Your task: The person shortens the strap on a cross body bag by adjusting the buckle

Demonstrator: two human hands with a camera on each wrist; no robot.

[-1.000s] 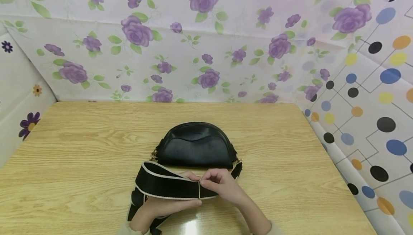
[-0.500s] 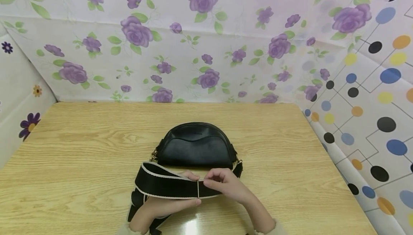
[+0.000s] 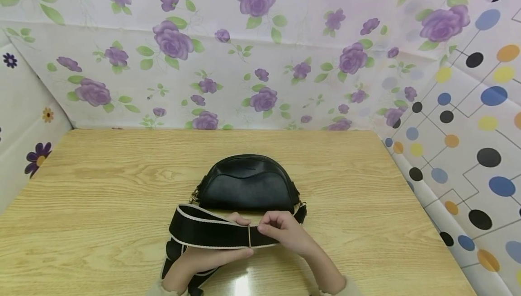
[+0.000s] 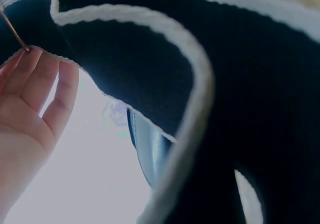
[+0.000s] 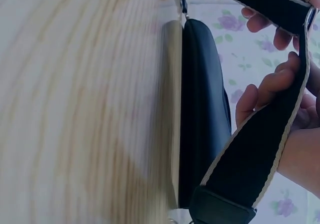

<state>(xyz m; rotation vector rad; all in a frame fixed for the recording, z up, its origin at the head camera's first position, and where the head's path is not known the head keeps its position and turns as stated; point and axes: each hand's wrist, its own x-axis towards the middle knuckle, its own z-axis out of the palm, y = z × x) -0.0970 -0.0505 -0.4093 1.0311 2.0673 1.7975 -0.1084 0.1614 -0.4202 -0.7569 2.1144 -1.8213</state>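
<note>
A black half-moon handbag (image 3: 248, 192) rests on the table, with its wide black, white-edged shoulder strap (image 3: 207, 234) raised in front of it. My left hand (image 3: 213, 258) grips the strap from below, thumb at the lower edge and fingers at the upper one, around a thin gold slider bar (image 3: 249, 237). Just right of this bar, my right hand (image 3: 286, 233) pinches the strap's upper edge with thumb and forefinger. In the left wrist view, fingertips of the left hand (image 4: 30, 109) touch the strap edge beside the bar. The right wrist view shows curled right fingers (image 5: 275, 87) behind the strap.
The wooden table (image 3: 122, 187) spreads around the bag. A gold clasp (image 3: 194, 195) joins the strap to the bag's left end. More strap (image 3: 196, 282) hangs in folds by the left wrist. A flowered cloth (image 3: 228, 79) backs the table; a dotted one (image 3: 480, 187) lines its right side.
My right fingers have shifted slightly right along the strap, away from the slider bar. Bar and strap loop have drifted a little left in the left hand's grip. The bag has not moved.
</note>
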